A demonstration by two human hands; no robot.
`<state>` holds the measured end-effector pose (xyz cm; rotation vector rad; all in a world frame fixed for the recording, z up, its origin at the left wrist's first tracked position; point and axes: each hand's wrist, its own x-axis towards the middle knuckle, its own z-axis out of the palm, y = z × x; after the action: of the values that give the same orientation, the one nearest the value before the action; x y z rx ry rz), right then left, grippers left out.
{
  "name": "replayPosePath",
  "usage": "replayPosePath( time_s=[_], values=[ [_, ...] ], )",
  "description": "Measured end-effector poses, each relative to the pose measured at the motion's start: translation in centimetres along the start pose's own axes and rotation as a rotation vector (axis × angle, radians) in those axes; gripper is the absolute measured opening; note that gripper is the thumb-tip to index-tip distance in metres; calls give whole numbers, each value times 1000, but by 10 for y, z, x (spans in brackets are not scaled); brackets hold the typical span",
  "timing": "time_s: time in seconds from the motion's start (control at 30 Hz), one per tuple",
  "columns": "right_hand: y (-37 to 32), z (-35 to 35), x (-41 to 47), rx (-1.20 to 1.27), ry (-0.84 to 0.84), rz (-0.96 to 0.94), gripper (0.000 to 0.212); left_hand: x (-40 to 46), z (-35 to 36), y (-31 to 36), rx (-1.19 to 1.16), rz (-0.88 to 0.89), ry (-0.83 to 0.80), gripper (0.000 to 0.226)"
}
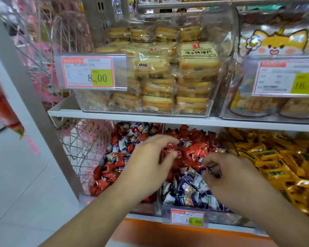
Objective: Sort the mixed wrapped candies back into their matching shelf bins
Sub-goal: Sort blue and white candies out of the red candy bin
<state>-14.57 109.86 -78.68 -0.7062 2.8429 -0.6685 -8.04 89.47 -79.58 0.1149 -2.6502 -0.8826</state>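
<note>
A shop aisle with white shelving; on the upper shelf (125,117) a clear box of wrapped toast slices (171,75) at 12 o'clock carries a price tag (89,72) reading 8.00; a second clear box with a cartoon fox pack (278,41) stands at 2 o'clock. Below, the left bin (114,157) holds red candies (103,184) mixed with blue-and-white ones; the middle bin (185,207) holds blue candies (184,191) in front and red behind, tagged 19.90; yellow packets (275,157) fill the bin at 3 o'clock. The left hand (148,163) reaches over the divider, its grip pinched on a red candy (171,147) at centre; the right hand (230,172) curls its grip round a blue candy (212,171) above the middle bin.
</note>
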Motion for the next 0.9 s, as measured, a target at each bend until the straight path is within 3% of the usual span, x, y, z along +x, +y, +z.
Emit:
replayPosePath(
  time_s=[0.1,0.2,0.4,0.67,0.77,0.9],
  values=[
    [-2,4,2,6,-9,-21,17,26,-1,-24,50,-124,99,17],
    [-2,8,4,14,3,-44,16,42,8,-52,86,-182,57,33],
    [3,13,10,33,-8,-98,11,48,18,-78,142,-222,87,40],
    [-1,17,11,48,-24,-106,11,40,11,-87,116,-211,153,25],
    [-4,17,8,69,-18,-102,12,33,2,-85,8,-240,188,20],
    [-8,15,4,121,5,-129,24,19,-16,-65,-337,-314,188,13]
  ],
)
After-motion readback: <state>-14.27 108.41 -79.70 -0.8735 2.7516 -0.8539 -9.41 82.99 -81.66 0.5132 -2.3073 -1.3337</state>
